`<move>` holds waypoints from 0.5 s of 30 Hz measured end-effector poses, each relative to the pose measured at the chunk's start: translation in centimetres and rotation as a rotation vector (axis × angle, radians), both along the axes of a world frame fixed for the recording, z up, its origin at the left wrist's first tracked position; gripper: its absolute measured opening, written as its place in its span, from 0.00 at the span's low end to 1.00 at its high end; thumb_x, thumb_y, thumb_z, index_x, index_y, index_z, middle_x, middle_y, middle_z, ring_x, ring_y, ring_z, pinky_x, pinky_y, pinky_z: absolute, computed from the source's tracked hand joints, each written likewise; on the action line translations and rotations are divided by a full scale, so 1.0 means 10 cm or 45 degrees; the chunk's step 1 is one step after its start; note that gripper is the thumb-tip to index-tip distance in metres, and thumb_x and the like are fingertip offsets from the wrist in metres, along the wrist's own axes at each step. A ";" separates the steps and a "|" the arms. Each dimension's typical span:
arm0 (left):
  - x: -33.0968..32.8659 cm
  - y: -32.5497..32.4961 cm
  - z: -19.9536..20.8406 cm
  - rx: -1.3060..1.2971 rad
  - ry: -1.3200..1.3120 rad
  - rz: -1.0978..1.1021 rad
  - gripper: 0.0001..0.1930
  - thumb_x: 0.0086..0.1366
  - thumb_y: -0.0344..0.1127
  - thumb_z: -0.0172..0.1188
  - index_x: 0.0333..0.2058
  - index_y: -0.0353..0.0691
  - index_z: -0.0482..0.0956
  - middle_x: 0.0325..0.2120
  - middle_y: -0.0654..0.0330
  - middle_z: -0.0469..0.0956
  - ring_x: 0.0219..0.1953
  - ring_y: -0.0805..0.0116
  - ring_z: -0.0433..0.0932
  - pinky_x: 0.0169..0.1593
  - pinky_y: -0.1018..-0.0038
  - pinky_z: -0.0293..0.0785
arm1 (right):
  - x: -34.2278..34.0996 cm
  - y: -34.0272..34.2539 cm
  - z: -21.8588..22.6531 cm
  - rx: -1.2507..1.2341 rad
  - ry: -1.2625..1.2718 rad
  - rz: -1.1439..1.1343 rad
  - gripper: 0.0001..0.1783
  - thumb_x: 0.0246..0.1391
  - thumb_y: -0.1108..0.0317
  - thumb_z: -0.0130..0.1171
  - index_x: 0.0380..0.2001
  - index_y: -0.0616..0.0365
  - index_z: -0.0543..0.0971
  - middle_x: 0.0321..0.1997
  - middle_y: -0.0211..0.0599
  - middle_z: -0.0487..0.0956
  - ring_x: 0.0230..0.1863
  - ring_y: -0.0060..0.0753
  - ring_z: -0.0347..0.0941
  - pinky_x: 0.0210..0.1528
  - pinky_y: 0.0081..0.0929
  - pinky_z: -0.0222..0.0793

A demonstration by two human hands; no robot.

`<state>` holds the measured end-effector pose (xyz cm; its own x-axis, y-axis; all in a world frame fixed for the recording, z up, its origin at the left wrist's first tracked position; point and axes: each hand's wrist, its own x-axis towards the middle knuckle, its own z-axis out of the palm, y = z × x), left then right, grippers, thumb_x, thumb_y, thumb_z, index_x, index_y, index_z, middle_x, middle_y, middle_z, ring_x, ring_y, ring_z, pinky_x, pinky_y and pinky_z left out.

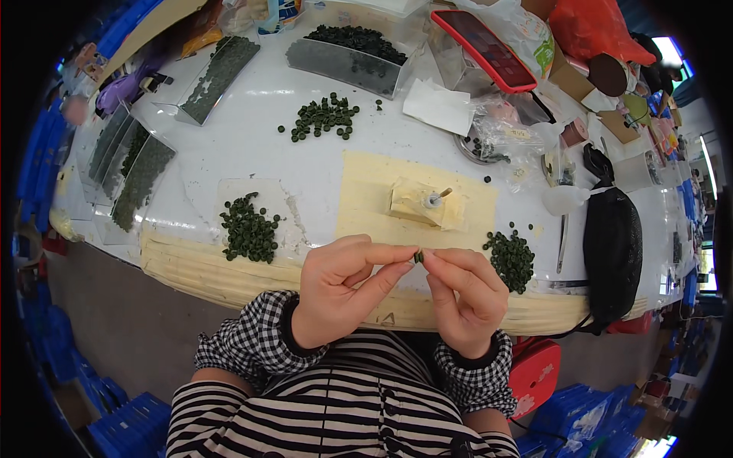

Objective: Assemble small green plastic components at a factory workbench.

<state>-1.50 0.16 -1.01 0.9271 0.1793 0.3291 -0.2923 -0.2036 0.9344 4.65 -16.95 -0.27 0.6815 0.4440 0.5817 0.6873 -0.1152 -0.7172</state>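
Observation:
Near the table's front edge, my left hand (340, 286) and my right hand (469, 294) meet fingertip to fingertip. Pinched between them are small dark green round pieces (418, 257), seemingly two discs pressed together. Just beyond my hands is a block wrapped in pale tape (416, 202), with a small glue-like nozzle or peg on top, resting on a yellow sheet (363, 179). A heap of similar green pieces (250, 233) lies left of my left hand. Another heap (511, 262) lies close to my right hand.
A third scatter of green pieces (321, 118) lies farther back. Behind it stands a clear bin (343, 67) of dark pieces; more clear trays (217, 80) stand at left. A red-cased phone (489, 49) leans at the back right. A black bag (613, 244) and tweezers (563, 243) lie at right.

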 end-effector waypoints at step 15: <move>0.02 -0.02 -0.01 -0.030 0.027 0.006 0.12 0.54 0.22 0.68 0.39 0.38 0.85 0.15 0.71 0.58 0.16 0.84 0.54 0.22 0.82 0.49 | 0.00 -0.01 -0.03 0.061 0.008 0.012 0.18 0.43 0.84 0.67 0.41 0.63 0.83 0.35 0.39 0.81 0.31 0.28 0.78 0.31 0.19 0.73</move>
<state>-1.32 -0.04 -1.12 0.9329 0.1915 0.3050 -0.2714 -0.1828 0.9450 4.65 -17.01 -0.59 0.6810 0.4219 0.5986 0.6839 -0.0741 -0.7258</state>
